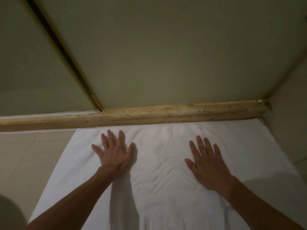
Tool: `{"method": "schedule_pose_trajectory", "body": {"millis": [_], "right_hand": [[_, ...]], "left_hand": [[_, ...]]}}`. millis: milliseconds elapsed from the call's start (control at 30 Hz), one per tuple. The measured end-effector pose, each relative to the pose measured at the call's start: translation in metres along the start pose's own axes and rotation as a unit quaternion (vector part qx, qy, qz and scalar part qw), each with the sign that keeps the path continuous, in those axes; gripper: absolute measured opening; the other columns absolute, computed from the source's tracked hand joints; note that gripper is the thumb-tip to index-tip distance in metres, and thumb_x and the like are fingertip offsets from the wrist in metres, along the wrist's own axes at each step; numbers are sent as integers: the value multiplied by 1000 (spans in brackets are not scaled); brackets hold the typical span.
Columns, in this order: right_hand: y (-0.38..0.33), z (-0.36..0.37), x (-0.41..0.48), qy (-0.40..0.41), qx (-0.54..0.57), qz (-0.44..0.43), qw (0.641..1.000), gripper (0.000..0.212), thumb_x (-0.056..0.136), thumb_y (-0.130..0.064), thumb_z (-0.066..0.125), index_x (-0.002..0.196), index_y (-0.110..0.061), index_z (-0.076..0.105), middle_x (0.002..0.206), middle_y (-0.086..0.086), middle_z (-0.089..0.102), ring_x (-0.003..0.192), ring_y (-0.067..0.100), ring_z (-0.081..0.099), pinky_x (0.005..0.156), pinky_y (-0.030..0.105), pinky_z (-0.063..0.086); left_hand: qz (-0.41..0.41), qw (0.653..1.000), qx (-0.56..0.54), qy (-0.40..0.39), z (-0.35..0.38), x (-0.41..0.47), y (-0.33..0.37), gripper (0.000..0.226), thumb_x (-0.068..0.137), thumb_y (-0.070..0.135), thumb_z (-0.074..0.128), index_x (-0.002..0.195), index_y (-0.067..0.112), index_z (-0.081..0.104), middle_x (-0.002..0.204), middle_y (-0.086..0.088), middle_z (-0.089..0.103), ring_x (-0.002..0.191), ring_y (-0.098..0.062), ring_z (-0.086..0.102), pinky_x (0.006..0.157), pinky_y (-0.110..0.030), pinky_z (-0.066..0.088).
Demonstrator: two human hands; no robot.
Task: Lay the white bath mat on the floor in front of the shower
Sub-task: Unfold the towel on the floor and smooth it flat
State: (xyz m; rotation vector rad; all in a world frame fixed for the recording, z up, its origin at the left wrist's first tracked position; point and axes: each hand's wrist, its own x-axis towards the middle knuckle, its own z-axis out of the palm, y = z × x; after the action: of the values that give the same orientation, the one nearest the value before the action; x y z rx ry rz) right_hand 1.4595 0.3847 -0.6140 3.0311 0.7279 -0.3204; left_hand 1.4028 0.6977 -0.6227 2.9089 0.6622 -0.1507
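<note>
The white bath mat (159,163) lies spread flat on the tiled floor, its far edge against the stone threshold (149,116) of the shower. My left hand (114,153) rests palm down on the mat's left part, fingers spread. My right hand (207,165) lies palm down on its right part, fingers apart. Neither hand grips anything. A few soft creases run down the middle of the mat between my hands.
Frosted greenish shower glass (166,55) rises behind the threshold, with a dark door seam and frame (66,52) at the left. Beige floor tiles (29,155) show left of the mat. A wall (289,122) stands close on the right.
</note>
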Motion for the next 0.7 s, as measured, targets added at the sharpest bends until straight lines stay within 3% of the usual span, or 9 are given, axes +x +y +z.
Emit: {"method": "schedule_pose_trajectory", "body": {"millis": [167, 467, 700], "right_hand": [[1, 1, 1, -2, 4, -5, 1000, 102, 63, -63, -42, 151, -22, -10, 159, 10, -17, 146, 30, -14, 116, 49, -5], [2, 4, 1, -10, 0, -4, 1000, 96, 65, -63, -40, 150, -25, -15, 158, 8, -21, 145, 28, -17, 116, 48, -7], [2, 4, 2, -12, 2, -2, 1000, 98, 65, -64, -39, 151, -24, -11, 159, 8, -16, 146, 28, -14, 117, 50, -3]], "left_hand": [[-81, 996, -28, -18, -9, 15, -35, 89, 81, 81, 7, 152, 28, -4, 162, -8, -13, 147, -37, -13, 107, -71, -7], [-65, 997, -5, -43, -1, 24, -66, 91, 71, 89, -3, 149, 42, -12, 160, 1, -23, 146, -31, -19, 102, -74, -10], [-58, 998, -2, 18, -7, 26, -73, 94, 78, 84, 8, 153, 27, -1, 161, -9, -13, 147, -34, -13, 107, -66, -12]]}}
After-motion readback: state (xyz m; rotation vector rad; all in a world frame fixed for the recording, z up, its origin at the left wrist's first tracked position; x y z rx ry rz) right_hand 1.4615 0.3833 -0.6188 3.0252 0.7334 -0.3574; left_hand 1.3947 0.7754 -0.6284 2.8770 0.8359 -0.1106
